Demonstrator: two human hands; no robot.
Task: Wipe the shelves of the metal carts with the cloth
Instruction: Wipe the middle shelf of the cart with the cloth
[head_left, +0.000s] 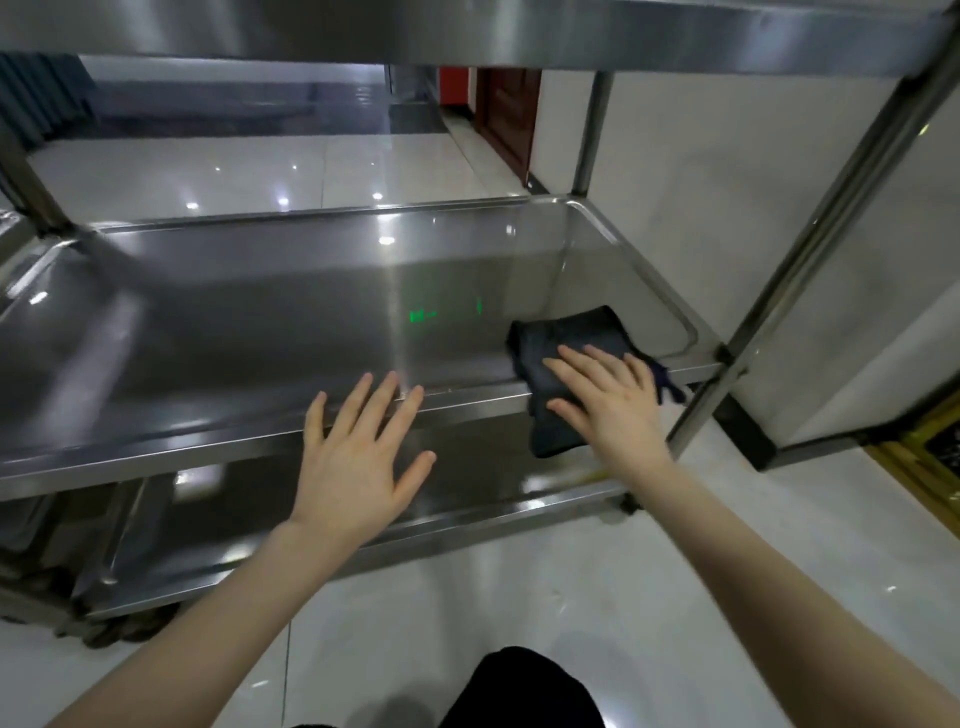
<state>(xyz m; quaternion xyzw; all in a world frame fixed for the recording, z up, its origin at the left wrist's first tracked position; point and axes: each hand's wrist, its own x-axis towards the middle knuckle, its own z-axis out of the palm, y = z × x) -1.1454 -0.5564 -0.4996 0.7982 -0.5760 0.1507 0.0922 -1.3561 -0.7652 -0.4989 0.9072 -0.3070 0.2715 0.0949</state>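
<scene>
- Head view: the metal cart (810, 249) fills the frame, and its middle shelf (234, 322) lies straight ahead, between the top shelf (467, 31) and the lower shelf (249, 525).
- The dark cloth (566, 338) sits at the right front corner of the middle shelf. Part of it is on the shelf, and part hangs over the front rim.
- The right hand (608, 405) lies flat on the cloth with its fingers straight and spread. It presses the cloth down and does not grip it.
- The left hand (358, 462) is wide and holds nothing. Its fingertips (413, 392) reach the shelf's front rim, but I cannot tell whether they touch the rim or hover just above it.
- Step in hand, as I judge it: wiping the middle shelf, with the cloth at the right end of a pass along the front edge.
- The shelf looks shiny and bare to the left of the cloth, but the picture does not show which parts are already wiped.
- The next move probably calls for steady downward pressure while the cloth slides left across the shelf or back toward the rear rim. The hanging flap should be drawn up onto the shelf first so it does not slip off.
- The left hand could steady the rim to keep the cart from rolling on the glossy floor (519, 597).
</scene>
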